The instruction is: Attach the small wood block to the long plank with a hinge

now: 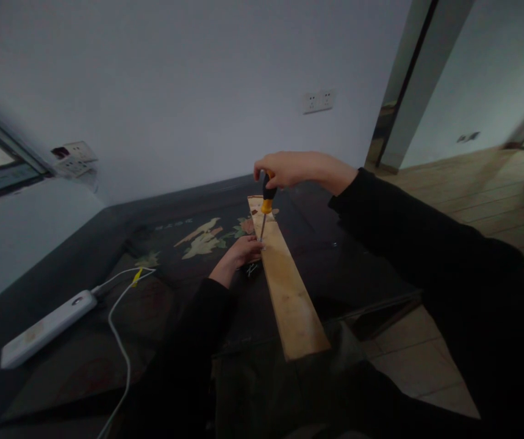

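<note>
Dark and glossy, the table (pixel 106 341) carries a painted inlay of pale birds and flowers (pixel 204 239) near its far edge, under a plain grey-white wall. Across it lies a long, narrow plank of raw light wood (pixel 289 286), flat, its near end jutting past the table edge. The right hand (pixel 289 169) is curled tight around the black-and-orange handle of a screwdriver (pixel 266 204), which stands nearly upright with its thin metal shaft tipped onto the plank's far part. The left hand (pixel 243 251) rests against the plank's left edge just beside the tip, fingers bent together there. Farther left lie a white rectangular power bank (pixel 49 329) and its white cable (pixel 122 341).
</note>
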`<state>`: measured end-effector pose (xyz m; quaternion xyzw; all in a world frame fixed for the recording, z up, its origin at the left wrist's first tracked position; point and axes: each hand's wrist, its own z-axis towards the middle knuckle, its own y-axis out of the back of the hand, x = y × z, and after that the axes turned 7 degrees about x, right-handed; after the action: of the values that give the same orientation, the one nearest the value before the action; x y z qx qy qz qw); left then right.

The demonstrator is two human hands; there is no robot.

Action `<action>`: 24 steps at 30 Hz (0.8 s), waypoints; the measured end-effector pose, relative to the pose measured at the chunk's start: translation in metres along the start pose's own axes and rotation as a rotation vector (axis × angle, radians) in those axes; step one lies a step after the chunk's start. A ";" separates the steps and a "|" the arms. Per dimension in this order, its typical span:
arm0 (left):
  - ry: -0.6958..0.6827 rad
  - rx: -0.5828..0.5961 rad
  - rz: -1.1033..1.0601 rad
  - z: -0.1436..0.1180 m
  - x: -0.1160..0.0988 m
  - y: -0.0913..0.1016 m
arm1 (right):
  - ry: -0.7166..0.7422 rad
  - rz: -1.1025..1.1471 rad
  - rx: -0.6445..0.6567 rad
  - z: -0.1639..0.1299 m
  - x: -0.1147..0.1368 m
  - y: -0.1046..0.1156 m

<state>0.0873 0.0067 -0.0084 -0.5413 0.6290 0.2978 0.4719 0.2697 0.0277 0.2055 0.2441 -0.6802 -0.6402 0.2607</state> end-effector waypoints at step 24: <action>0.011 0.017 -0.029 -0.010 -0.005 -0.003 | -0.081 0.030 -0.151 -0.002 0.010 -0.009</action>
<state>0.0874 -0.0007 -0.0001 -0.5480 0.6263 0.2827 0.4770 0.2633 0.0190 0.1973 0.1875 -0.6436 -0.6948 0.2604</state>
